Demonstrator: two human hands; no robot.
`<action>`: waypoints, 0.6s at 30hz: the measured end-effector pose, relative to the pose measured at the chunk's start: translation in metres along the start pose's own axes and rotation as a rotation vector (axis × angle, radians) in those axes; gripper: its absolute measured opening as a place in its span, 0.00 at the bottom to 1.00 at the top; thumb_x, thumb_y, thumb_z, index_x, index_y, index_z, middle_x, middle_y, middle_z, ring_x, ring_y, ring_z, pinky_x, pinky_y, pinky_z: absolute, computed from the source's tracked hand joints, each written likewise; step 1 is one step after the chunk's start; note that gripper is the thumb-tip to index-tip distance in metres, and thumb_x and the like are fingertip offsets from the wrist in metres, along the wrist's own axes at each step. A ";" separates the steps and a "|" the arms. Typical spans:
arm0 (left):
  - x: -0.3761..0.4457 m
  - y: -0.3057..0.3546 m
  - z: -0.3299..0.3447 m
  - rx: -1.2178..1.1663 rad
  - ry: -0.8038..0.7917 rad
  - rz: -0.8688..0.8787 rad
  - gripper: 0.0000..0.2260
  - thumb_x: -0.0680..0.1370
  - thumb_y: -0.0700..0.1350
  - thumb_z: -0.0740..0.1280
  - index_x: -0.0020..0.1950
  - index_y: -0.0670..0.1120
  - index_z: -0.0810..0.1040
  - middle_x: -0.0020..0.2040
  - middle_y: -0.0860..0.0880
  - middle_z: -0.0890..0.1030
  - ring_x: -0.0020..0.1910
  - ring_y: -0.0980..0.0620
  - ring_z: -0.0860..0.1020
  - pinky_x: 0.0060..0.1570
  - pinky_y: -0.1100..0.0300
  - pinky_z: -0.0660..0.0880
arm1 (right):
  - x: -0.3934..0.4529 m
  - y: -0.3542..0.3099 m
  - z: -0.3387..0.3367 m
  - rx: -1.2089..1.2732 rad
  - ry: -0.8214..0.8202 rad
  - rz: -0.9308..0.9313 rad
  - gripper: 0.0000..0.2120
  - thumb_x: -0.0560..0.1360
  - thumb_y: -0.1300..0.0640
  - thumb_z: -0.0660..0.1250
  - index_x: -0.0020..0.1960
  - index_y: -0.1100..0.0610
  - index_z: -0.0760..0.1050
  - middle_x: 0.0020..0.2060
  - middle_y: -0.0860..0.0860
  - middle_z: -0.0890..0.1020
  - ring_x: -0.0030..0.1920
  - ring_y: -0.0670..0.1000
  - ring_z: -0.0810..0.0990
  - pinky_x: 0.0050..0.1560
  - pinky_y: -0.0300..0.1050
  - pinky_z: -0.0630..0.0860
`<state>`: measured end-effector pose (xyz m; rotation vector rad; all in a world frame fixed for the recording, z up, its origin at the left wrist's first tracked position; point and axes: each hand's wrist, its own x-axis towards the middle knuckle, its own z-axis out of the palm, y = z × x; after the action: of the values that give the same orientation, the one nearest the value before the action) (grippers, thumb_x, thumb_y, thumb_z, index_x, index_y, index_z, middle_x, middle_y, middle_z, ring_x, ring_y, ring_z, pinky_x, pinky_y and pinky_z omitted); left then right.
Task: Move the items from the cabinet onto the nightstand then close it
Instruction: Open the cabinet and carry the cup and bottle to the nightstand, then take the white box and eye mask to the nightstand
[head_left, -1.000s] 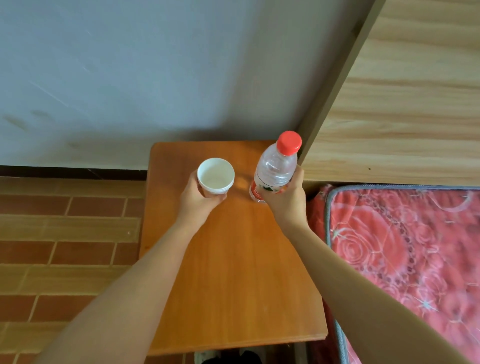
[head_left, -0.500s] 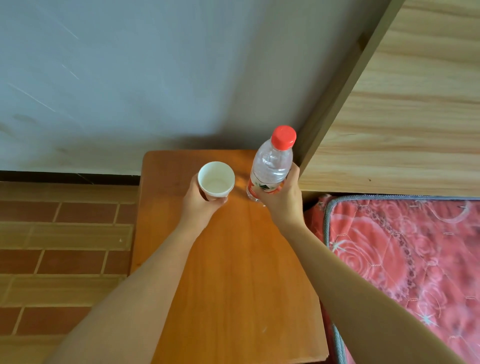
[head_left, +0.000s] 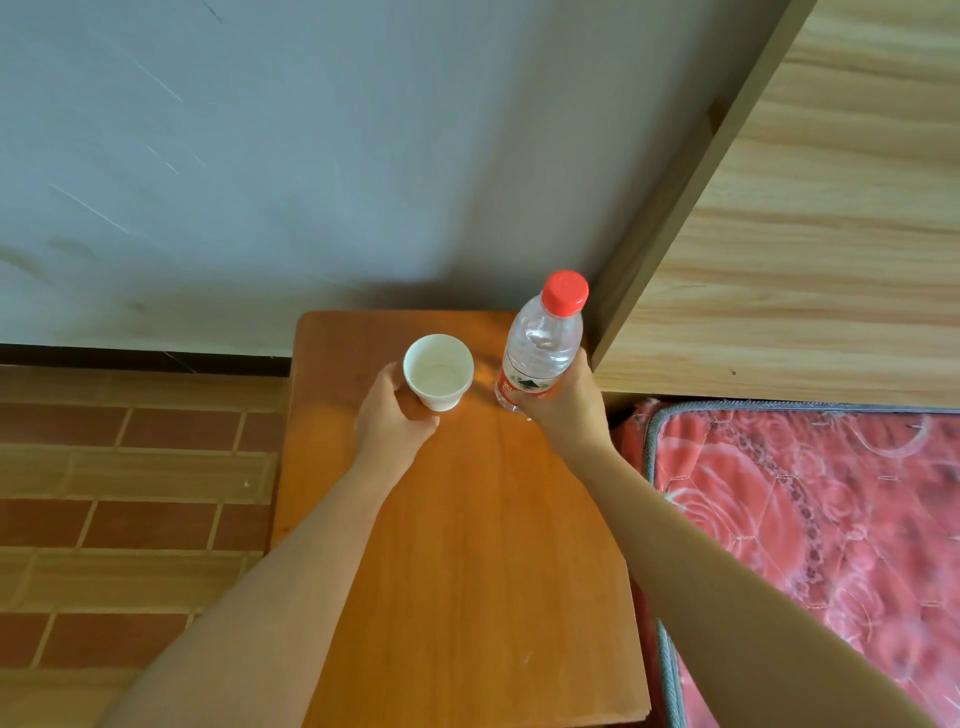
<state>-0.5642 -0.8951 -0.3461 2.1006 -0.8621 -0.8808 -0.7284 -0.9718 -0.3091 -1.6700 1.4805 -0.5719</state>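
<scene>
Both forearms extend over the near half of the nightstand (head_left: 467, 597), an orange wooden top seen from above. Toward the far half of the nightstand, the left hand (head_left: 395, 421) holds a white paper cup (head_left: 439, 371); its fingers curl round the cup's lower wall from the left and near side. The cup stands upright with its mouth open toward the camera; whether its base touches the nightstand cannot be told. Just right of the cup, apart from it, the right hand (head_left: 563, 402) grips a clear bottle (head_left: 540, 353) at the red label; the fingers wrap the bottle's far side and are mostly hidden. The bottle stands near the nightstand's far right corner, tilted slightly, its red cap (head_left: 565, 292) uppermost. Right of the nightstand lies a red floral mattress (head_left: 805, 519). Beyond it rises a light wooden headboard (head_left: 805, 234). Left of the nightstand is a brick-pattern floor (head_left: 130, 493). Behind the nightstand stands a grey wall (head_left: 260, 156).
</scene>
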 end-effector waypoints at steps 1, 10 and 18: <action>-0.004 -0.002 -0.007 0.106 0.001 -0.026 0.33 0.70 0.44 0.74 0.70 0.48 0.62 0.68 0.47 0.70 0.67 0.47 0.69 0.65 0.47 0.70 | -0.001 -0.003 -0.005 -0.033 -0.035 0.011 0.33 0.64 0.52 0.77 0.65 0.50 0.65 0.56 0.47 0.78 0.56 0.49 0.78 0.54 0.48 0.79; -0.068 0.050 -0.107 0.618 -0.117 0.014 0.22 0.77 0.48 0.65 0.69 0.48 0.65 0.67 0.47 0.72 0.63 0.47 0.74 0.57 0.51 0.74 | -0.049 -0.070 -0.093 -0.599 -0.316 0.090 0.21 0.72 0.60 0.64 0.64 0.61 0.67 0.59 0.59 0.76 0.57 0.59 0.76 0.53 0.52 0.76; -0.136 0.151 -0.194 0.716 -0.052 0.312 0.19 0.78 0.48 0.62 0.69 0.49 0.67 0.66 0.49 0.74 0.57 0.49 0.77 0.49 0.57 0.74 | -0.110 -0.173 -0.146 -0.780 -0.133 -0.439 0.15 0.74 0.60 0.63 0.61 0.59 0.71 0.55 0.56 0.79 0.58 0.59 0.74 0.52 0.49 0.72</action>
<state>-0.5334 -0.8074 -0.0811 2.4209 -1.6670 -0.4949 -0.7623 -0.9096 -0.0674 -2.6164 1.3167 -0.0781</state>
